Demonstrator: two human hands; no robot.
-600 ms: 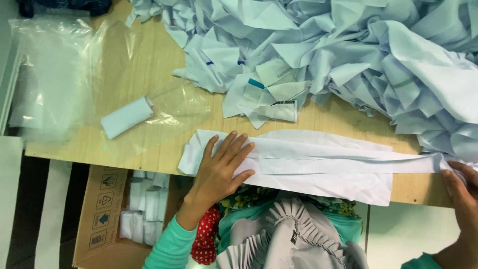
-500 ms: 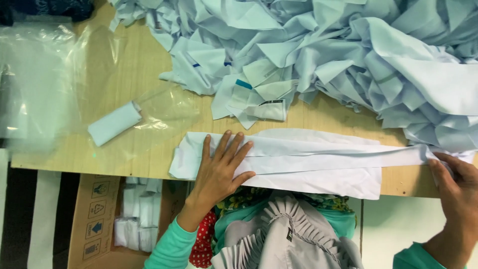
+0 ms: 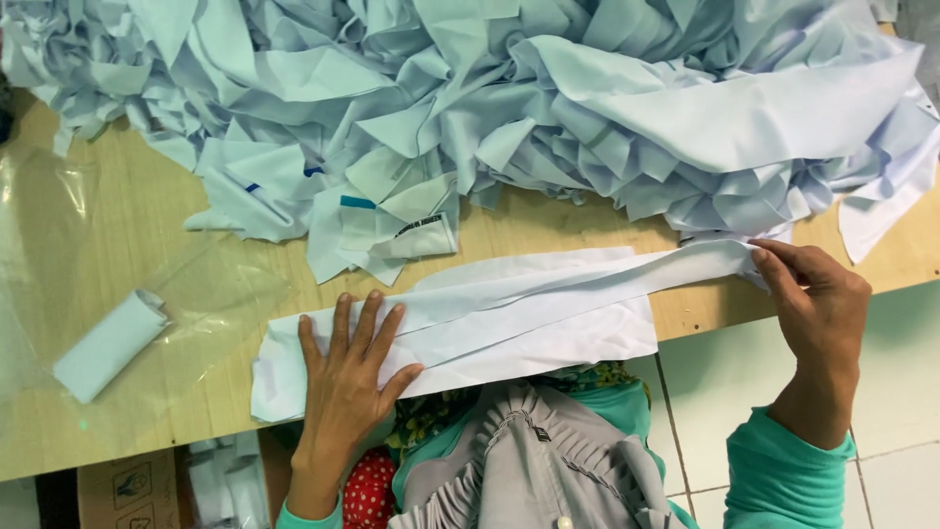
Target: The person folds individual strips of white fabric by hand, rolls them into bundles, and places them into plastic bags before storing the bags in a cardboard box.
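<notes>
A long, smooth white fabric strip [image 3: 509,318] lies flat along the near edge of the pale wooden table [image 3: 147,235] — thin and softly creased. The left hand [image 3: 348,367] presses it down, palm flat, fingers spread, gripping nothing. The right hand [image 3: 813,304] pinches the strip's far end between fingertips. Behind, one crumpled heap of pale blue cloth pieces [image 3: 548,108]; one folded piece [image 3: 108,343] lies inside a clear plastic bag [image 3: 211,289].

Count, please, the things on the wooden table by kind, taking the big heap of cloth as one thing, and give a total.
Heap of pale blue cloth pieces: 1
Flat stack of white cloth strips under the left hand, its far end pinched by the right hand: 1
Folded white cloth bundle: 1
Clear plastic bags: at least 1, more cannot be told apart
Total: 4
</notes>
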